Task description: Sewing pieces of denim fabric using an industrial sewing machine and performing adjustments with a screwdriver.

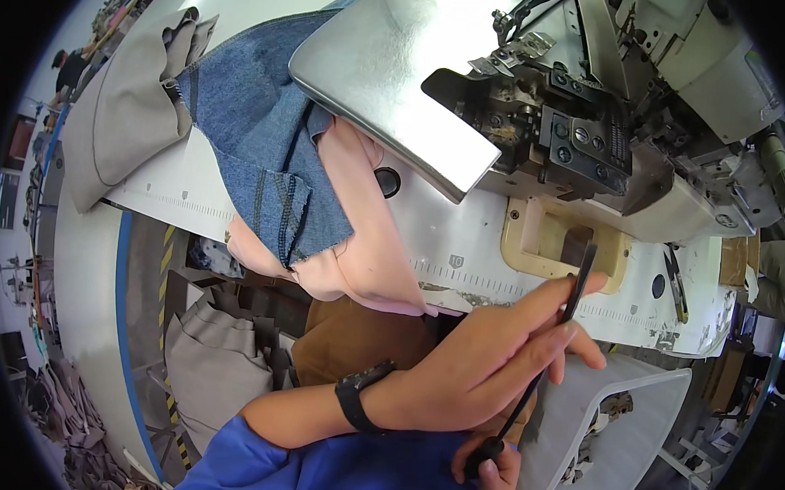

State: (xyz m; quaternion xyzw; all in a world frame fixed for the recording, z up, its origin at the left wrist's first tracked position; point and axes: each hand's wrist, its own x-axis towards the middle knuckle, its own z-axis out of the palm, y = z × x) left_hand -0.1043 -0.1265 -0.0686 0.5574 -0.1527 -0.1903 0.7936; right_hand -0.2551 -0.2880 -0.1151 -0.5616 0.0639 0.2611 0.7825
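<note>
A screwdriver (524, 401) with a long thin shaft and a black handle slants up from my lap, its flat tip pointing at the sewing machine (590, 140). My right hand (500, 482) is closed round the handle near the lower edge. My left hand (493, 359), with a black band on the wrist, pinches the shaft near the tip between its fingers. Both hands are in front of the table edge. Just beyond the tip is a cream-rimmed opening (517, 242) in the machine table. The machine's looper area is exposed beside a shiny metal cover plate (373, 78).
Blue denim (241, 107) and pink fabric (367, 218) lie under the plate and hang over the edge. Folded grey cloth (127, 102) is at the far left. Tweezers (676, 284) rest at the right. A pale bin (578, 419) with scraps stands below. More grey pieces (212, 360) lie beneath the table.
</note>
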